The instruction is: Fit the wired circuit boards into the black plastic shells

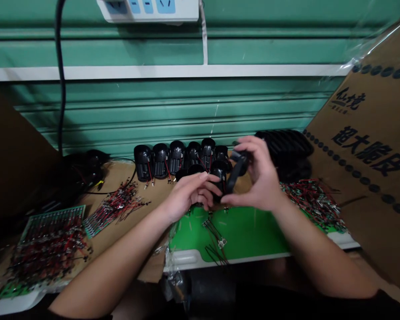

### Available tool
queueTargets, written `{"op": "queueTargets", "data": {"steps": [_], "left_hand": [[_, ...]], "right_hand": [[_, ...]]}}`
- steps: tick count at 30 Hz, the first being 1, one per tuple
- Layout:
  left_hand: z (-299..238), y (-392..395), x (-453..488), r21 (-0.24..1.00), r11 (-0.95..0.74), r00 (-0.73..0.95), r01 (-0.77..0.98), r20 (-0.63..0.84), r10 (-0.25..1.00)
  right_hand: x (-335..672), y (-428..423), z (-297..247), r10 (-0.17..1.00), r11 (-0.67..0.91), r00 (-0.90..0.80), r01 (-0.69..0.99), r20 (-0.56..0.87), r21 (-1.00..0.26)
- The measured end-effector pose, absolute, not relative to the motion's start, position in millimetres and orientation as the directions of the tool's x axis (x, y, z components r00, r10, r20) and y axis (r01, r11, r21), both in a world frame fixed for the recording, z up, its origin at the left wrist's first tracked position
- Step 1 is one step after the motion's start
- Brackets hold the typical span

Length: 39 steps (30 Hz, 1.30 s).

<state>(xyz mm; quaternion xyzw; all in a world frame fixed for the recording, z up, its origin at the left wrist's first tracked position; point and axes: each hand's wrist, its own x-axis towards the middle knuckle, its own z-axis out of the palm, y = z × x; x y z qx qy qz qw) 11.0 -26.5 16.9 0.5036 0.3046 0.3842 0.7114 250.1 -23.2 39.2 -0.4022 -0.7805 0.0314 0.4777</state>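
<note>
My right hand (258, 178) grips a black plastic housing (236, 173), held up between thumb and fingers and tilted; motion blurs its details. Just left of it is my left hand (196, 191), with its fingers loosely bent and apart and nothing visible in them. Behind the hands stand several black housings (160, 161) in a row, some with red wires hanging out. Below the hands, on a green board (253, 233), lie a few wires with small connector parts (222, 242).
Bundles of red and black wires on circuit boards lie at left (50, 249) and centre left (115, 206). Another wire pile (315, 202) sits at right beside stacked black parts (286, 149). A cardboard box (366, 186) borders the right. A power strip (150, 11) and black cable (60, 89) hang above.
</note>
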Motion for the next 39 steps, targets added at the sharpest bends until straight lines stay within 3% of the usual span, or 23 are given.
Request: {"op": "queueTargets", "data": {"steps": [4, 7, 11, 13, 15, 18, 24, 28, 31, 33, 36, 39], "left_hand": [[15, -31, 16, 0.899, 0.321, 0.613, -0.298, -0.078, 0.786], [16, -32, 16, 0.881, 0.336, 0.597, -0.334, -0.078, 0.798], [18, -25, 11, 0.892, 0.274, 0.449, -0.36, -0.092, 0.889], [19, -20, 8, 0.893, 0.253, 0.365, -0.373, -0.11, 0.924], [20, -16, 6, 0.886, 0.217, 0.302, -0.409, -0.094, 0.949], [20, -11, 6, 0.881, 0.149, 0.24, -0.45, -0.042, 0.97], [18, -10, 9, 0.885, 0.117, 0.203, -0.451, -0.026, 0.979], [18, -11, 8, 0.886, 0.11, 0.182, -0.451, -0.03, 0.983], [18, -9, 6, 0.889, 0.106, 0.154, -0.446, -0.04, 0.987], [18, -8, 4, 0.891, 0.094, 0.136, -0.445, -0.037, 0.99], [18, -6, 3, 0.891, 0.076, 0.12, -0.447, -0.024, 0.992], [17, -4, 4, 0.894, 0.077, 0.095, -0.441, -0.039, 0.995]], "right_hand": [[220, -32, 19, 0.53, 0.835, -0.416, 0.407, 0.739, -0.37], [223, -35, 22, 0.556, 0.821, -0.44, 0.424, 0.705, -0.383], [233, -41, 35, 0.547, 0.816, -0.41, 0.457, 0.73, -0.354], [231, -49, 38, 0.476, 0.867, -0.591, 0.442, 0.651, -0.232], [223, -58, 35, 0.406, 0.903, -0.781, 0.424, 0.475, -0.074], [207, -70, 23, 0.402, 0.894, -0.879, 0.438, 0.257, 0.098], [196, -72, 0, 0.418, 0.885, -0.897, 0.438, 0.148, 0.156], [201, -69, 14, 0.395, 0.917, -0.912, 0.399, 0.111, 0.011], [212, -67, 31, 0.298, 0.918, -0.945, 0.245, 0.134, -0.312], [221, -63, 38, 0.272, 0.827, -0.94, 0.119, 0.206, -0.549], [236, -54, 41, 0.447, 0.647, -0.842, 0.072, 0.302, -0.759], [248, -39, 37, 0.658, 0.538, -0.666, 0.088, 0.352, -0.838]]}}
